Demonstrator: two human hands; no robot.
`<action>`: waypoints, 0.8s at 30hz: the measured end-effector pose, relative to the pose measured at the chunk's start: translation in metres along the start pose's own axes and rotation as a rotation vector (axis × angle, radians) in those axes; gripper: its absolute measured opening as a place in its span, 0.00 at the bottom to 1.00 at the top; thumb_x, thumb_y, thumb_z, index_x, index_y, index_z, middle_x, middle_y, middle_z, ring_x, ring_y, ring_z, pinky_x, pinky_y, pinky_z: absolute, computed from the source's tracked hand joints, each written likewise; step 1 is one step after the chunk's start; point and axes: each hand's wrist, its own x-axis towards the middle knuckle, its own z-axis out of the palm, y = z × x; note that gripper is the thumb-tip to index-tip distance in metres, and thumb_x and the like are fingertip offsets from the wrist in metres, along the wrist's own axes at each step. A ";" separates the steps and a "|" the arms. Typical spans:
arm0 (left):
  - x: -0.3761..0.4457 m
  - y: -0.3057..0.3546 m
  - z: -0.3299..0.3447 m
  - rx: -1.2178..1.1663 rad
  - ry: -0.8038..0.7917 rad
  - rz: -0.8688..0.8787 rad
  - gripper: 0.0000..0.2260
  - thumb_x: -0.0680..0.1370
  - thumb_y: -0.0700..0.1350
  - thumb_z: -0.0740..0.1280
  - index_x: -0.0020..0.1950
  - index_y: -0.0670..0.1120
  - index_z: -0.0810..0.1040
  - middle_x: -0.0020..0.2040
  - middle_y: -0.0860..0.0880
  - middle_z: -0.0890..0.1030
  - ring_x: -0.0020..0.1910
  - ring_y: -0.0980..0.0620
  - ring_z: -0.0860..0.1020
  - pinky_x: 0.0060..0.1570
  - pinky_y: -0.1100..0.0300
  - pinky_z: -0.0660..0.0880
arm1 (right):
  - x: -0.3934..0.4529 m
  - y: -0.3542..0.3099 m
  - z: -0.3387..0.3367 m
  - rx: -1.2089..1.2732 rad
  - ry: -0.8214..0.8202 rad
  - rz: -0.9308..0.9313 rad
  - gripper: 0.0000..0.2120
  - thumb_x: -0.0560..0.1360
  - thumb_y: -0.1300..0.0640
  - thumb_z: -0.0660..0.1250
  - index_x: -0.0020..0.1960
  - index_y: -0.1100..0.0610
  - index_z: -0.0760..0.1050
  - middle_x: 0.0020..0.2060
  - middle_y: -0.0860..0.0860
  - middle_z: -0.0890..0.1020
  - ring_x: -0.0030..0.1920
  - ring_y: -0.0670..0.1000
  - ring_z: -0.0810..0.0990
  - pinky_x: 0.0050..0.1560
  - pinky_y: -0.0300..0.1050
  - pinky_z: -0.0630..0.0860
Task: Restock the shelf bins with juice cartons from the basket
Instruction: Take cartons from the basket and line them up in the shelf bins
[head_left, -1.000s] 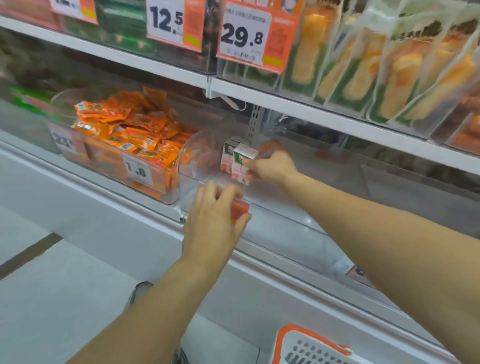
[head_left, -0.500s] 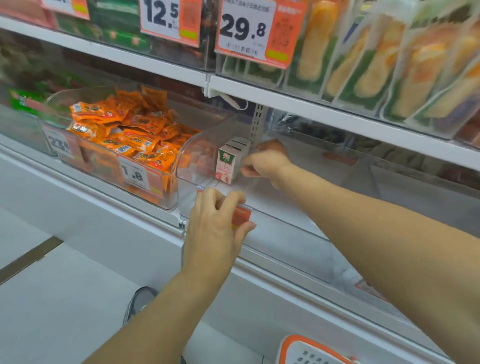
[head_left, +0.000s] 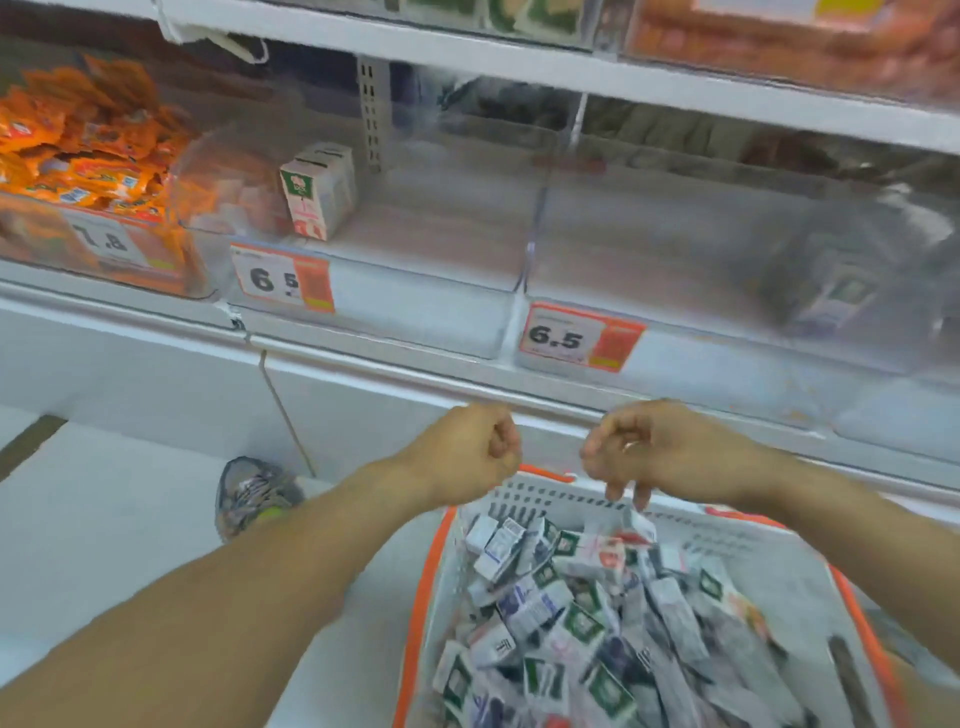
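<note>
— What's in the containers?

— The basket (head_left: 613, 499) on the floor (head_left: 104, 519) is heaped with cartons (head_left: 571, 613). The middle bin (head_left: 395, 312) holds a few upright cartons (head_left: 318, 189) at its left end.

— And the hands?

— A second ago both were at that bin. Now the left hand (head_left: 467, 452) is fisted and empty; the right hand (head_left: 660, 447) hangs loosely curled over the basket, holding nothing.

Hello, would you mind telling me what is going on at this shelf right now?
A person is restocking juice cartons. Both hands are over the basket, holding nothing: the left hand is curled in a fist, the right hand hangs with loose fingers. A few cartons stand in the clear bin marked 6.5; many more cartons fill the basket.
</note>
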 end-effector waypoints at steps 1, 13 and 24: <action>0.002 0.000 0.020 0.040 -0.105 -0.008 0.03 0.76 0.43 0.68 0.49 0.45 0.79 0.42 0.50 0.81 0.35 0.57 0.75 0.42 0.62 0.74 | -0.001 0.027 0.003 -0.026 -0.013 0.056 0.01 0.75 0.62 0.71 0.46 0.60 0.81 0.41 0.58 0.84 0.35 0.51 0.84 0.33 0.45 0.78; 0.017 -0.020 0.157 0.289 -0.689 -0.245 0.28 0.74 0.56 0.73 0.68 0.47 0.66 0.61 0.46 0.75 0.58 0.47 0.77 0.57 0.50 0.76 | 0.000 0.166 0.037 -0.566 -0.287 0.174 0.17 0.74 0.53 0.73 0.60 0.56 0.75 0.51 0.48 0.77 0.49 0.50 0.74 0.49 0.40 0.70; -0.002 -0.015 0.175 0.299 -1.016 -0.304 0.32 0.67 0.56 0.79 0.63 0.52 0.67 0.54 0.47 0.74 0.43 0.47 0.83 0.42 0.54 0.82 | -0.043 0.210 0.086 -0.458 -0.442 0.223 0.28 0.68 0.51 0.79 0.64 0.55 0.72 0.58 0.53 0.78 0.56 0.54 0.77 0.56 0.48 0.76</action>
